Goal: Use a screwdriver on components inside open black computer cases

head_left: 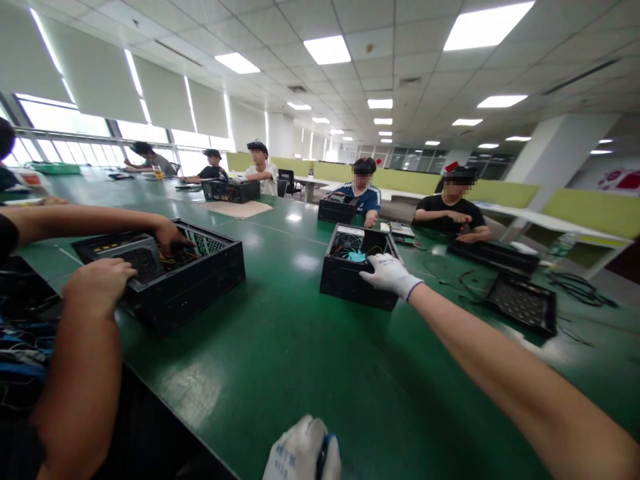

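My right hand [393, 275], in a white glove, reaches out across the green table and grips the near right edge of a black computer case [350, 283]. The case stands open at the top; a power supply with a fan [349, 241], a light-blue fan [356, 256] and some thin wires show inside. Low in the view, close to the table's near edge, my left hand [300, 450] is gloved too and closed around a blue-and-black object [326, 453]. Most of that object is hidden by the fingers, so its kind cannot be made out.
At left, a co-worker's bare hands [173, 237] work in another open computer case [200, 287]. Right of my case lie cables [575, 288], a black panel [523, 303] and a plastic bottle [563, 245]. Several people sit around the green table [280, 347], with more cases.
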Demonstrator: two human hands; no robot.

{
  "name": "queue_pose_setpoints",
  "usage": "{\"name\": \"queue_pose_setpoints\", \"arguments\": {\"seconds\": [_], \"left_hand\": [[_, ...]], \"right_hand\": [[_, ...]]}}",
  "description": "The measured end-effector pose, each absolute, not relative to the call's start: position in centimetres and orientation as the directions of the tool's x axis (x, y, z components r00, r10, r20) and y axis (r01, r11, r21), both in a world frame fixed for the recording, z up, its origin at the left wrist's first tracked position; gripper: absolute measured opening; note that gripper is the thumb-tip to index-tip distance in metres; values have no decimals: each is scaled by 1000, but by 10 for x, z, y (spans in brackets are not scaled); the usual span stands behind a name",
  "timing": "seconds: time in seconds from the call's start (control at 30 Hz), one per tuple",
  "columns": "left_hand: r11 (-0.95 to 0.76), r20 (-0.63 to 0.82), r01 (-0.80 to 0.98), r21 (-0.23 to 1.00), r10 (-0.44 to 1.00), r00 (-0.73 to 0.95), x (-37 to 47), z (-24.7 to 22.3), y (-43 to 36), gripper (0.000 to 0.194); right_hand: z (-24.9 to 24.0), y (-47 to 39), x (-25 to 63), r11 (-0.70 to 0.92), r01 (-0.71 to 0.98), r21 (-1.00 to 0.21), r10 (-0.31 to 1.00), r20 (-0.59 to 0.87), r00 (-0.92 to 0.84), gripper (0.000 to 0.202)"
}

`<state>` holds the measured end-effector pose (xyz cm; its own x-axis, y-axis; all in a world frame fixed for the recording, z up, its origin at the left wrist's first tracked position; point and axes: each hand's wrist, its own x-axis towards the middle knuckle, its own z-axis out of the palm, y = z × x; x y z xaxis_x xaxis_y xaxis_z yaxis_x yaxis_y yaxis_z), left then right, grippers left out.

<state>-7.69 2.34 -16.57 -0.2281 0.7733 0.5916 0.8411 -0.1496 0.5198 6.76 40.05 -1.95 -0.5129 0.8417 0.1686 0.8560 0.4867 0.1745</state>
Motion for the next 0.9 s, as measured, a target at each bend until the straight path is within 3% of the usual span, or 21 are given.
{"name": "queue_pose_setpoints", "arguments": {"seconds": [0.2,0.37,0.5,0.63,0.77,0.9], "left_hand": [[-216,610,844,491,777,-156,-77,-184,26,20],[-240,601,820,520,785,-151,-79,-184,25,23],[-166,516,753,637,817,-256,-81,-162,17,33],[-175,559,733,657,765,-319,-76,-119,5,36],[-267,633,760,593,738,-234,-56,-72,-8,30],[-399,660,824,403,750,41,-33,-43,-18,20]], "right_hand": [[-23,281,116,580,797,167,766,220,-604,58],[-24,186,156,686,715,131,666,283,-690,48],[-26,129,186,742,664,94,607,328,-724,43],[-27,85,212,777,627,55,571,357,-739,41],[-27,54,229,817,576,9,528,391,-754,39],[-22,27,237,845,528,-85,518,374,-769,32]]}}
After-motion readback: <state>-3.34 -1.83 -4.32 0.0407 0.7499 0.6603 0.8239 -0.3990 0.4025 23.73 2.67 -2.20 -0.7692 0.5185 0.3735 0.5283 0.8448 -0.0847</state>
